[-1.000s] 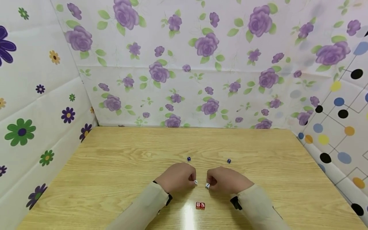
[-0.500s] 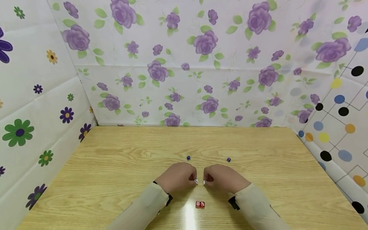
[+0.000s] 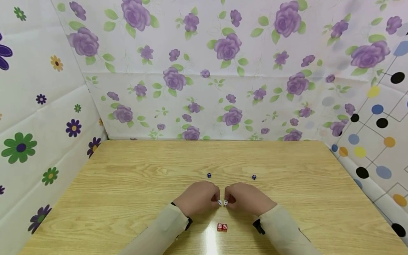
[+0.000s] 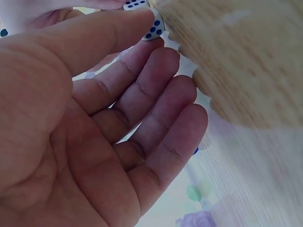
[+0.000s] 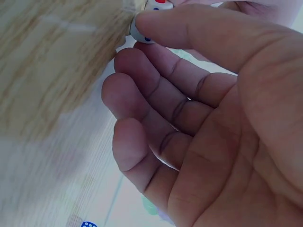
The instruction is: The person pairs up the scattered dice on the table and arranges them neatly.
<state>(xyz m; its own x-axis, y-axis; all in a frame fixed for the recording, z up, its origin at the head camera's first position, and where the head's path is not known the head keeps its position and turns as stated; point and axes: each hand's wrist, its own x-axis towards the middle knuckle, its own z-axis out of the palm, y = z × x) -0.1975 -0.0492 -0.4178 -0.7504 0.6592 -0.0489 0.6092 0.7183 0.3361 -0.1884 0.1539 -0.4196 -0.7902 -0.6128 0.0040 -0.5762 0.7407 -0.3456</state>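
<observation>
My left hand [image 3: 198, 198] pinches a white die [image 3: 219, 203] between thumb and index finger, low over the table. Facing it, my right hand [image 3: 248, 198] pinches a second white die [image 3: 225, 203] the same way. A narrow gap shows between the two dice in the head view. In the left wrist view the held die [image 4: 155, 27] has blue pips, and the other die [image 4: 136, 4] sits just beyond it. The right wrist view shows the right hand's die [image 5: 141, 32] at the thumb tip, with a red pip on the die [image 5: 158, 5] behind.
Two red dice [image 3: 222, 227] lie side by side on the wooden table [image 3: 143, 166], nearer to me than the hands. Beyond the hands lie two dark blue dice, one to the left [image 3: 209, 175] and another blue die [image 3: 254, 177] to the right. Flowered cloth [image 3: 204, 106] walls the table's back.
The right hand has moved left with its white die and the left hand slightly right, narrowing the gap between the dice. The red and blue dice have stayed in place.
</observation>
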